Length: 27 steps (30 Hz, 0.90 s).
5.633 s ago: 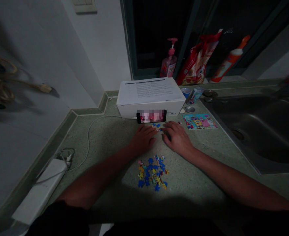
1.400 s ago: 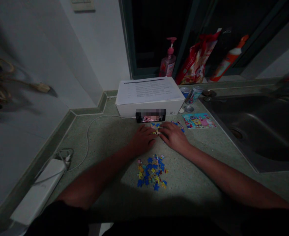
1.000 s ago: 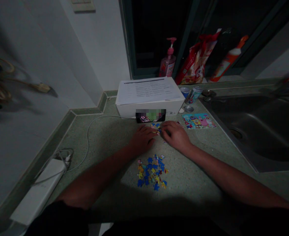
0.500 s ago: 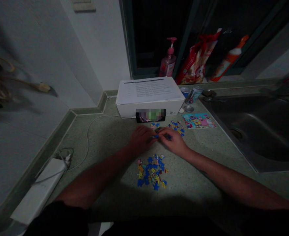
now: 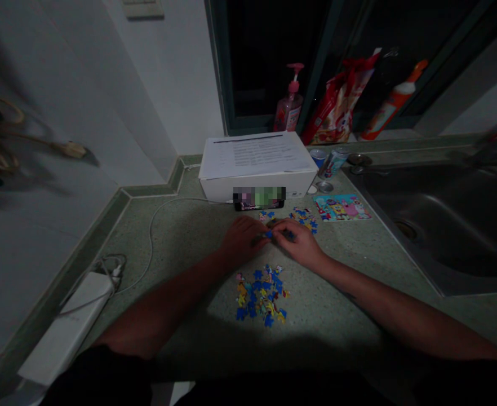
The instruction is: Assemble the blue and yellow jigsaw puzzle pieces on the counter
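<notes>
My left hand (image 5: 243, 239) and my right hand (image 5: 298, 241) meet over the counter, fingertips close together. Between them is a small blue jigsaw puzzle piece (image 5: 269, 234), pinched by the fingers of both hands. The fingers partly cover it, and what lies under the palms is hidden. Just beyond the hands are loose puzzle pieces (image 5: 304, 219), with a few more by the phone. Nearer to me lies a larger loose pile of blue and yellow puzzle pieces (image 5: 262, 296). A colourful cartoon picture card (image 5: 342, 208) lies flat to the right of my right hand.
A white box (image 5: 257, 160) with a printed sheet on top stands behind, a phone (image 5: 259, 199) leaning on it. Cans (image 5: 333, 163) stand beside it. At right is a metal sink (image 5: 443, 225); at left, a white power strip (image 5: 69, 327) with a cable.
My hands stay in nearly the same place. The left fingers have shifted slightly, and the blue puzzle piece between them shows a little differently. The piles have not moved.
</notes>
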Tool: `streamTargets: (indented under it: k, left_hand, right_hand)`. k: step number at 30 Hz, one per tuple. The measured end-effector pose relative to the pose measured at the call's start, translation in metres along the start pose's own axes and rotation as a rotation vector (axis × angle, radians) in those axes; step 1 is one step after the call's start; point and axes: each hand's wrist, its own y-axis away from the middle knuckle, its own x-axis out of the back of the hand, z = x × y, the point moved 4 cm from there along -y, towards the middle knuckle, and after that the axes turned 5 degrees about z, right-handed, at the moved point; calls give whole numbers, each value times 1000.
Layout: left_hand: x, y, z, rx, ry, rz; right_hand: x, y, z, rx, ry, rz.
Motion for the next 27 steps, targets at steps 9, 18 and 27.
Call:
streamTargets:
  k: [9, 18, 27]
  left_hand:
    - [-2, -1, 0, 34, 31, -63]
    - [8, 0, -1, 81, -20, 81]
    - [1, -1, -19, 236, -70, 91]
  right_hand:
    - [1, 2, -1, -93, 36, -13]
    - [1, 1, -9, -4, 86, -91]
    - [-11, 11, -29, 142, 170, -406]
